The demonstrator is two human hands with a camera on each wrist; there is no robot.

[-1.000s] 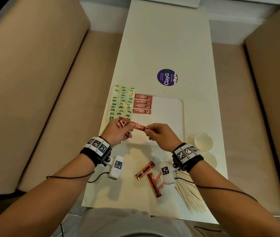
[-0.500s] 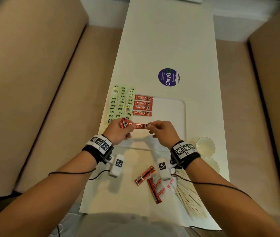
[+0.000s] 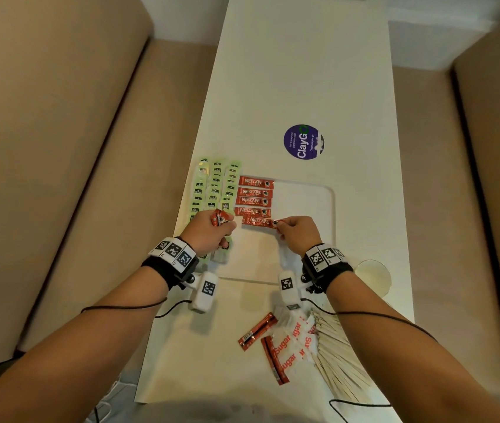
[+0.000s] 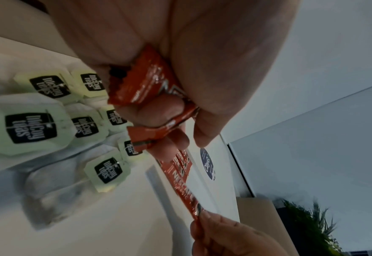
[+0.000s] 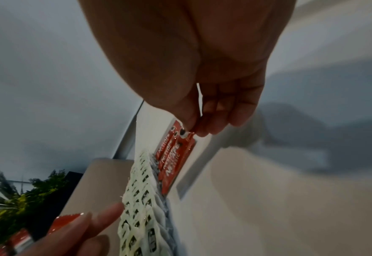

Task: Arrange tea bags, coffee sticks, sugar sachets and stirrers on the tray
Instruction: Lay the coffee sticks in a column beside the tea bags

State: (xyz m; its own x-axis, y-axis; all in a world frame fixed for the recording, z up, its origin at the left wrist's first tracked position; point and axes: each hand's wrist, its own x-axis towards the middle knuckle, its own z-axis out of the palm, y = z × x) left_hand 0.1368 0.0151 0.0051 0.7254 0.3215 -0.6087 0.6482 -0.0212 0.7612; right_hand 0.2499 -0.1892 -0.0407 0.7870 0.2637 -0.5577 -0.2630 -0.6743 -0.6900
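Note:
A white tray (image 3: 318, 227) lies on the white table. Green tea bags (image 3: 215, 190) fill its left side in three columns, with several red coffee sticks (image 3: 254, 193) in a row beside them. My right hand (image 3: 297, 232) pinches the right end of one more coffee stick (image 3: 259, 221), held just below that row. My left hand (image 3: 212, 232) grips a small bundle of coffee sticks (image 4: 150, 90) over the lower tea bags. Two loose coffee sticks (image 3: 257, 331), sugar sachets (image 3: 294, 343) and wooden stirrers (image 3: 340, 358) lie near the table's front edge.
A purple round sticker (image 3: 303, 141) sits beyond the tray. Two glass saucers (image 3: 373, 276) stand right of the tray. Beige sofas (image 3: 44, 148) flank the narrow table on both sides.
My right hand has pulled one coffee stick out of the left hand's bundle and carried it forward to just below the row on the tray. The left hand let go of that stick.

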